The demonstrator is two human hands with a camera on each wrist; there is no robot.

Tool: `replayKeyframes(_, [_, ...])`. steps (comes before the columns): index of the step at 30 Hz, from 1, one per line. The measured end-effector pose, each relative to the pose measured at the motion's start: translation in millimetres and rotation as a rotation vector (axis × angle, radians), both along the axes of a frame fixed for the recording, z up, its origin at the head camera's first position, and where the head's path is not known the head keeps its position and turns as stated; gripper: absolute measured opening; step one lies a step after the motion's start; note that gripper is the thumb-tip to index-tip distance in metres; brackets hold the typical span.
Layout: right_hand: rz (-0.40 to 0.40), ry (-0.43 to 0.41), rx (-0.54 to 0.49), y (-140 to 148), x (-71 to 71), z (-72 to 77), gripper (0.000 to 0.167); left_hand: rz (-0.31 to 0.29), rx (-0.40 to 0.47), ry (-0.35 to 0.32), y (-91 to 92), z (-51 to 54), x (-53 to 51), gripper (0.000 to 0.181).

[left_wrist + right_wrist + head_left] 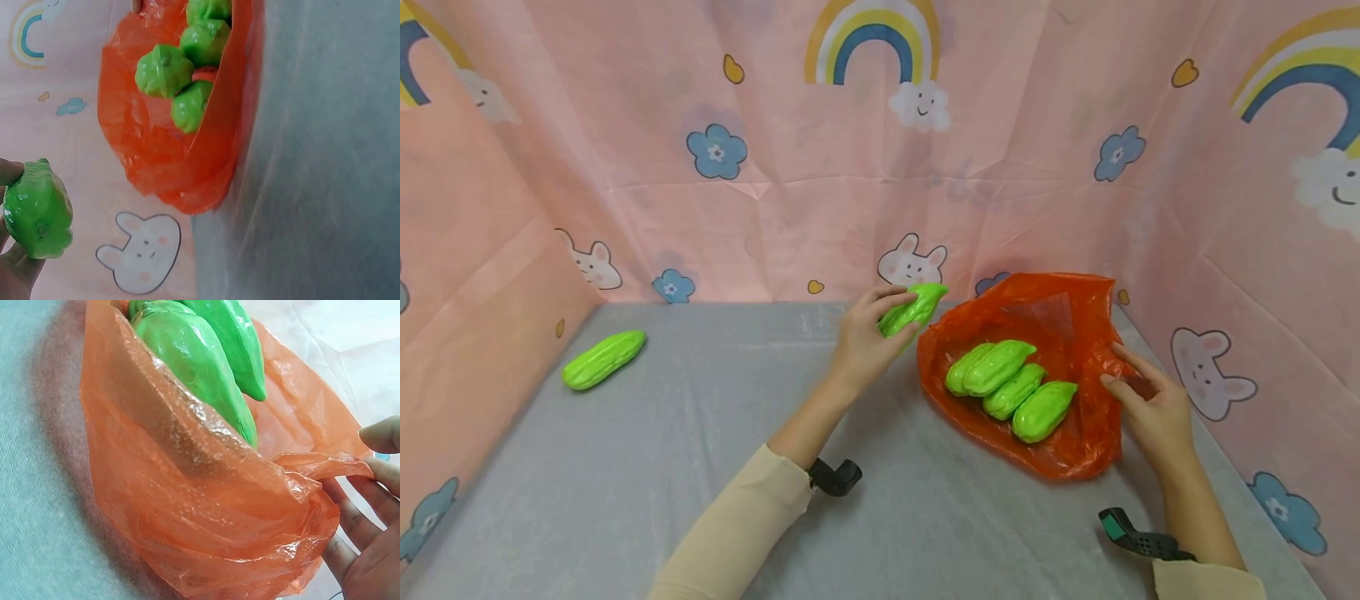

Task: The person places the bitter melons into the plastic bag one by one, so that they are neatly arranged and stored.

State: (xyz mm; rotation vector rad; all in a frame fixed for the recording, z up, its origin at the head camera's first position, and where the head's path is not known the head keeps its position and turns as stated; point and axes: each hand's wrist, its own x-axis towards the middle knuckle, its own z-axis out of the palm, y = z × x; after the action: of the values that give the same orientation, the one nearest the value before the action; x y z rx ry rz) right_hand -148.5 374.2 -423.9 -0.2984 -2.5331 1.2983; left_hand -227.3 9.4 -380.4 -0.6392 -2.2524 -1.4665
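Observation:
My left hand point(868, 337) grips a bright green, ridged bitter gourd point(917, 308) between thumb and fingers, raised just left of an orange-red plastic bag point(1093, 417). In the left wrist view the same gourd point(39, 215) shows end-on at the lower left. The bag lies with its mouth spread toward me, and several bitter gourds point(1000, 367) rest inside. My right hand point(1161, 417) holds the bag's right edge, its fingers point(359, 525) against the crumpled plastic in the right wrist view. There the thumb stands off the film.
Another bitter gourd point(604, 360) lies alone at the left of the grey-covered table point(700, 467). Pink patterned cloth point(835, 208) hangs behind and along both sides. Dark camera mounts point(1138, 537) sit on both wrists.

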Motion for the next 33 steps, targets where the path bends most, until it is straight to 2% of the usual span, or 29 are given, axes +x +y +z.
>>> replayKeyframes(7, [-0.010, -0.008, 0.013, 0, -0.4, 1.7, 0.052, -0.034, 0.005, 0.001, 13.6, -0.9, 1.5, 0.034])
replayKeyframes(17, [-0.005, -0.008, 0.006, 1, -0.3, 1.6, 0.053, -0.065, 0.000, -0.042, 31.6, -1.7, 4.2, 0.036])
replayKeyframes(22, [-0.011, -0.003, 0.007, 1, -0.2, 1.4, 0.053, -0.067, -0.012, -0.064, 42.4, -0.5, 5.8, 0.036])
replayKeyframes(33, [-0.016, -0.030, -0.006, 2, 0.0, 2.6, 0.054, -0.075, -0.001, -0.062, 60.3, -1.0, 11.6, 0.035])
